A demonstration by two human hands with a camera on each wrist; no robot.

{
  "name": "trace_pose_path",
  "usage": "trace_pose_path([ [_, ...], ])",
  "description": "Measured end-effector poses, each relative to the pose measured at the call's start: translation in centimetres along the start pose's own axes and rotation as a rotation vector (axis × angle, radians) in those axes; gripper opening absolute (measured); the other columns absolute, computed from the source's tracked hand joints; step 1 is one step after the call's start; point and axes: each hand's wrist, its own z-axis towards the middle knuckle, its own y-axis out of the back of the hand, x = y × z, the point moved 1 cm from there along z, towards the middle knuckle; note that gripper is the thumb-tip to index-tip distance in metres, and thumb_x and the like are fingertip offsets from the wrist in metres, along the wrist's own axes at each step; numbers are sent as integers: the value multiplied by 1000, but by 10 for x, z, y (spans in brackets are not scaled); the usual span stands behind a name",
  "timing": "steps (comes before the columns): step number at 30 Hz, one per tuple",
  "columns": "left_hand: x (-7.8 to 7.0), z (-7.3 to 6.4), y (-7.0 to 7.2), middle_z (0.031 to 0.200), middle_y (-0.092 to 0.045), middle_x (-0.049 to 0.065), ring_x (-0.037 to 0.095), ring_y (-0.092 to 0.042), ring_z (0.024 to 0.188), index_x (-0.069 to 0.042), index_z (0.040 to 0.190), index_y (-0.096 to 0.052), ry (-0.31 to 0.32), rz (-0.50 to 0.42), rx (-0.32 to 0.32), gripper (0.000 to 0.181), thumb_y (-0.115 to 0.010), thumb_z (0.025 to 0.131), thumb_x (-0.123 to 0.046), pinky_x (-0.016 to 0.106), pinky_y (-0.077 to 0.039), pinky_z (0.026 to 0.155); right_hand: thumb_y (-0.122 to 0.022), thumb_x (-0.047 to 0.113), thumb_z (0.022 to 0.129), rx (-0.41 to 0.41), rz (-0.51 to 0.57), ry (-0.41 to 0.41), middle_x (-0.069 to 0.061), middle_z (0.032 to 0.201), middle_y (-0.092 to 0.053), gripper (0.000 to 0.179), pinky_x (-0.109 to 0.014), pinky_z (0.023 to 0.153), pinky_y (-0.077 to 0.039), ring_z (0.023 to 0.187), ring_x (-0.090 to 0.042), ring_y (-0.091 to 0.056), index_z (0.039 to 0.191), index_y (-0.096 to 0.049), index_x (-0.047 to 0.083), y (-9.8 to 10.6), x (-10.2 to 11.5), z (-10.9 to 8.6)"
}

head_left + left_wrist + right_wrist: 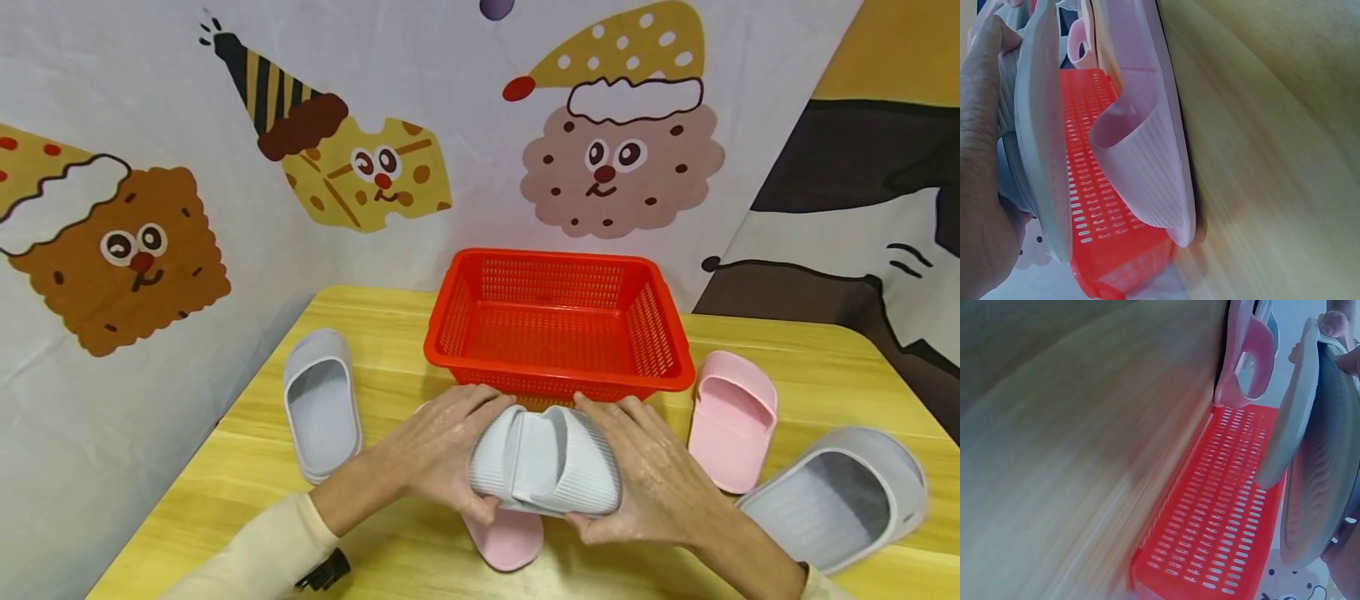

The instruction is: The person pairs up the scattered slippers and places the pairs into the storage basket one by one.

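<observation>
Both hands hold a pair of pale grey slippers [592,471] above the table, in front of the red basket. My left hand [442,450] grips the left side, thumb below and fingers over the ribbed strap. On the right side my right hand [648,471] grips in the same way. The right wrist view shows two soles [1300,400] angled apart, one partly behind the other. Under the held pair lies a pink slipper [510,542], mostly covered in the head view; its ribbed strap [1141,169] shows in the left wrist view.
A red perforated basket [562,379] stands at the back of the wooden table [405,550]. At the left lies a grey slipper [324,417]. Another pink slipper [731,425] and a larger grey slipper [832,500] lie at the right. A printed cloth [480,183] hangs behind.
</observation>
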Motion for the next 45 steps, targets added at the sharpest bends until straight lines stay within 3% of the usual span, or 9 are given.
trace_pose_path([
  [12, -2, 5, -7, 111, -48, -3, 9, -45, 98, -14, 123, -48, -1, -1, -41, 99, -62, 40, -66, 29, -37, 86, -74, 57, 44, -16, 20, 31, -3, 111, -54, 110, -34, 70, -40, 89, -16, -43, 133, -41, 1, -11, -3, 1],
  [19, -5, 13, -10, 112, -47, -1, 9, -43, 98, -12, 124, -45, -15, -36, -15, 98, -64, 44, -64, 24, -40, 81, -77, 53, 43, -44, 60, 37, -4, 113, -54, 107, -31, 72, -38, 90, -17, -44, 130, -44, 0, -13, -5, 2],
  [23, -6, 11, -10, 115, -46, -1, 9, -43, 101, -12, 126, -44, 8, -28, -7, 100, -63, 43, -65, 24, -40, 82, -76, 55, 43, -42, 60, 16, -2, 113, -54, 104, -30, 71, -40, 92, -16, -44, 127, -47, 1, -10, -5, 1],
  [31, -4, 4, -4, 121, -47, 0, 12, -43, 108, -11, 132, -41, 25, 18, -8, 105, -61, 47, -68, 32, -36, 92, -70, 66, 51, 66, 11, -36, -1, 137, -38, 105, -36, 86, -37, 108, -18, -42, 133, -43, 7, -5, -3, -1],
  [35, -3, 3, -4, 121, -49, 0, 12, -44, 107, -11, 132, -42, 13, 17, -20, 104, -60, 48, -69, 33, -35, 93, -70, 65, 55, 58, 23, 14, -4, 139, -36, 103, -37, 95, -29, 115, -24, -41, 134, -42, 5, -3, -3, -1],
  [38, -2, 1, -5, 119, -50, -1, 12, -44, 106, -10, 131, -44, -1, 1, -35, 102, -59, 49, -69, 32, -34, 93, -69, 60, 62, 13, 52, 91, -8, 134, -43, 91, -38, 98, -26, 115, -27, -43, 130, -47, 3, 1, -5, 2],
  [42, -2, -4, -7, 121, -48, 0, 13, -43, 110, -10, 132, -42, 1, -18, -26, 102, -60, 50, -69, 32, -30, 98, -60, 51, 76, -63, 52, 185, -12, 128, -49, 72, -43, 97, -28, 113, -32, -46, 126, -50, 0, 12, -13, 10],
  [45, -2, -7, -7, 124, -46, 1, 14, -41, 113, -10, 133, -40, 16, -19, -19, 105, -62, 49, -68, 34, -28, 100, -55, 47, 82, -107, 15, 190, -12, 127, -50, 65, -42, 98, -29, 114, -34, -46, 126, -51, 0, 19, -21, 15],
])
